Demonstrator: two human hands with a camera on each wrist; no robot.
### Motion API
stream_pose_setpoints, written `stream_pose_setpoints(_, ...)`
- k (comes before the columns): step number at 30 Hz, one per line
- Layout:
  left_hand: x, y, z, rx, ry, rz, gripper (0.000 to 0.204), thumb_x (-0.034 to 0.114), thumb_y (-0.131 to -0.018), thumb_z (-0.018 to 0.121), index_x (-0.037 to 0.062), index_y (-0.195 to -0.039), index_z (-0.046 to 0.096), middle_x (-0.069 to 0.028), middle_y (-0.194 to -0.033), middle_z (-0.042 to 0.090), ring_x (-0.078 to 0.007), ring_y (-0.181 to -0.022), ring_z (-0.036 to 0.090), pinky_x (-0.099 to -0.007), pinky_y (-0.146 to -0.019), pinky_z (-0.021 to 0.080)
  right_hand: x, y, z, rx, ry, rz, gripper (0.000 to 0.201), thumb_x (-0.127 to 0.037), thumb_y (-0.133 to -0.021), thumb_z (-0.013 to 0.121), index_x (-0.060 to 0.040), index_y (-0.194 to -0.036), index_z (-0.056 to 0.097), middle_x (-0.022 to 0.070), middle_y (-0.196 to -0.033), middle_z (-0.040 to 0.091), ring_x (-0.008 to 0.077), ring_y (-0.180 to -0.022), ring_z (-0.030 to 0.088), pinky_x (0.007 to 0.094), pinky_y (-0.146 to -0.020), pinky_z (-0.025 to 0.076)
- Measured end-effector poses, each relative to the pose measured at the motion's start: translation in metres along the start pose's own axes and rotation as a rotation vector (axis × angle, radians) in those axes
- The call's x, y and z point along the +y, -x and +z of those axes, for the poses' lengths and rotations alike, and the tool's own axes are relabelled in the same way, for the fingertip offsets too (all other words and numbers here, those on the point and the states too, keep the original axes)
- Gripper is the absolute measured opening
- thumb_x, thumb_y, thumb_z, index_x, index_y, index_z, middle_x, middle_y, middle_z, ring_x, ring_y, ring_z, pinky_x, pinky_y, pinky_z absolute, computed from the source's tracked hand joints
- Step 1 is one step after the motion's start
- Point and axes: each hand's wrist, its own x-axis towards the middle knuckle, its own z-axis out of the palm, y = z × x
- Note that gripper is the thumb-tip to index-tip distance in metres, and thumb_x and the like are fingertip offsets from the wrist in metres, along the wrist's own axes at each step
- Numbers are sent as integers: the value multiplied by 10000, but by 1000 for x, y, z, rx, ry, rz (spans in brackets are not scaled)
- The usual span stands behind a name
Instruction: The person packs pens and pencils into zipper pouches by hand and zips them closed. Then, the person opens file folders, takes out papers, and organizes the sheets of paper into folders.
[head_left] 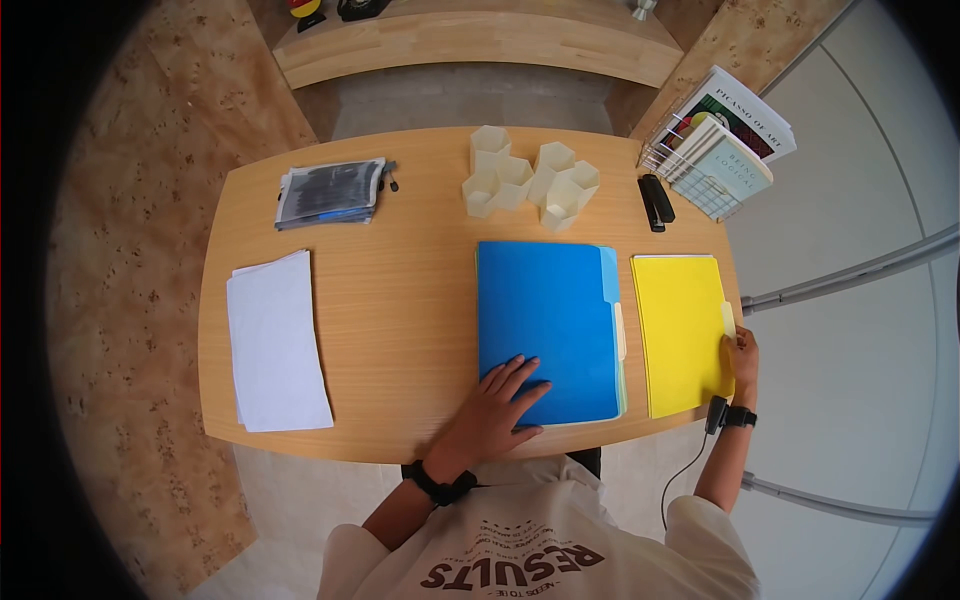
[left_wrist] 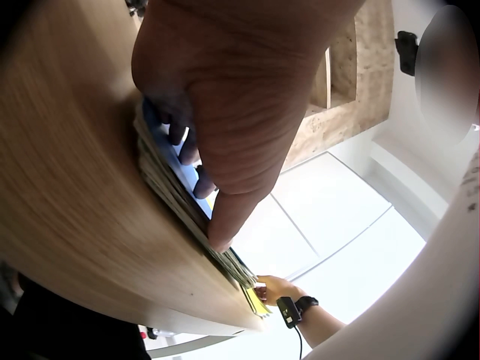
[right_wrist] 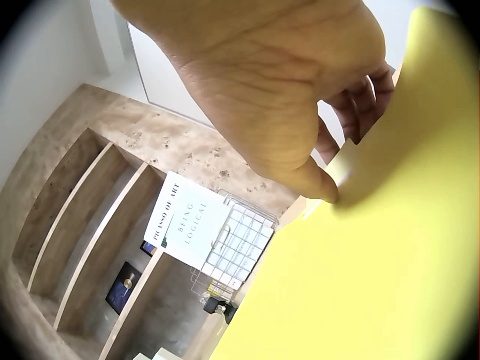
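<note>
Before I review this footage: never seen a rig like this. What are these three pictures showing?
No robot here: a person works bare-handed. The wide picture comes from a head camera looking down; the close ones come from a left-wrist camera and a right-wrist camera. On the desk are white paper, dark pouches, hexagonal holders, a stapler, a wire rack with books, and folders. The left hand rests on the blue folder; the right hand pinches the yellow folder at its right edge.
</note>
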Motion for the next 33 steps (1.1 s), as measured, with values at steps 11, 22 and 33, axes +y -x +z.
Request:
stream_pose_setpoints(11, -2, 4, 4, 30, -13, 24, 587, 379, -955, 691, 128, -1469, 561, -179, -1635, 352, -381, -1520, 307, -514, -1236, 278, -166, 121, 64, -333, -309, -135, 254, 19, -955, 564, -48, -1171, 680, 1, -959, 659, 103, -836, 604, 257, -769, 491)
stream_pose_setpoints(22, -11, 4, 8, 115, 126, 24, 392, 204, -1012, 618, 61, -1376, 603, -183, -1489, 516, -382, -1474, 378, -505, -1223, 309, -187, 146, 128, -369, -507, 156, 200, -115, -1069, 506, 0, -1103, 666, 29, -934, 680, 127, -826, 641, 246, -771, 519)
stream_pose_setpoints(33, -24, 39, 31, 343, 872, -442, 135, 117, -1082, 543, 10, -1162, 524, -113, -1052, 620, -218, -999, 622, -366, -919, 493, -209, 170, 158, -596, -389, -27, 245, 31, -954, 547, -3, -1155, 683, 21, -930, 629, 100, -824, 584, 249, -796, 500)
